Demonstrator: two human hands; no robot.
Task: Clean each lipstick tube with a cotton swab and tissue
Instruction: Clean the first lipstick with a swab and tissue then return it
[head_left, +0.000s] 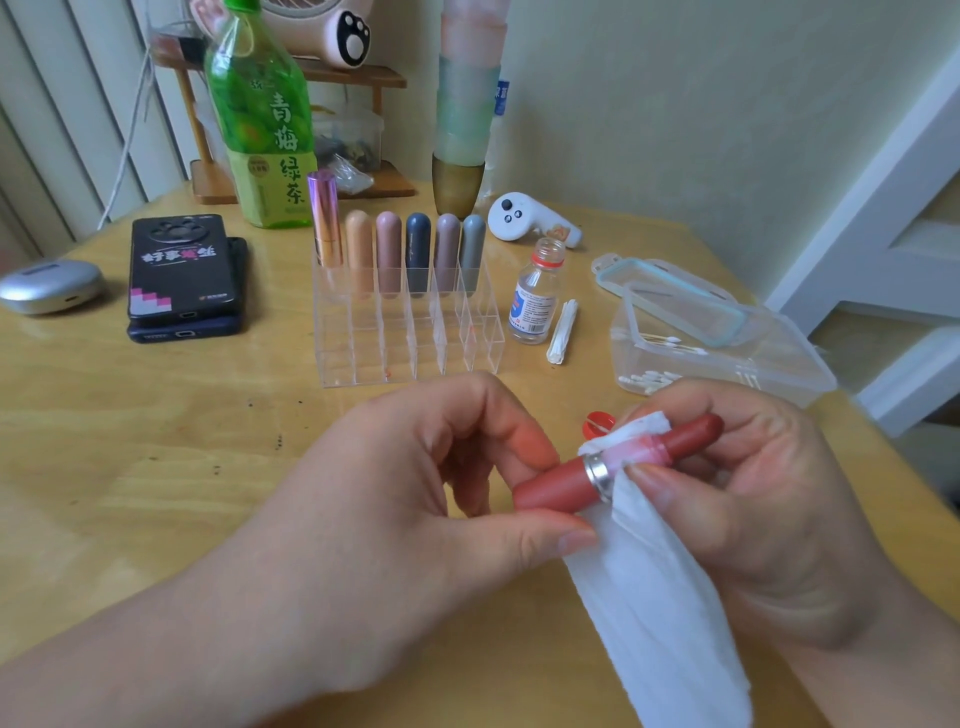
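Centrally, left hand (395, 499) pinching lipstick tube (551, 486), right hand (753, 509) pinching tissue (649, 597) — round its middle

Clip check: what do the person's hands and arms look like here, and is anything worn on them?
Both are bare. The left hand and right hand have no gloves, rings or bracelets. No sleeve or watch shows on the left forearm or the right forearm up to the frame edge. The nails look unpainted and reach slightly past the fingertips.

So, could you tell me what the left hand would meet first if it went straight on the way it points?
The left hand would probably meet the tissue on the lipstick it holds, then the right hand.
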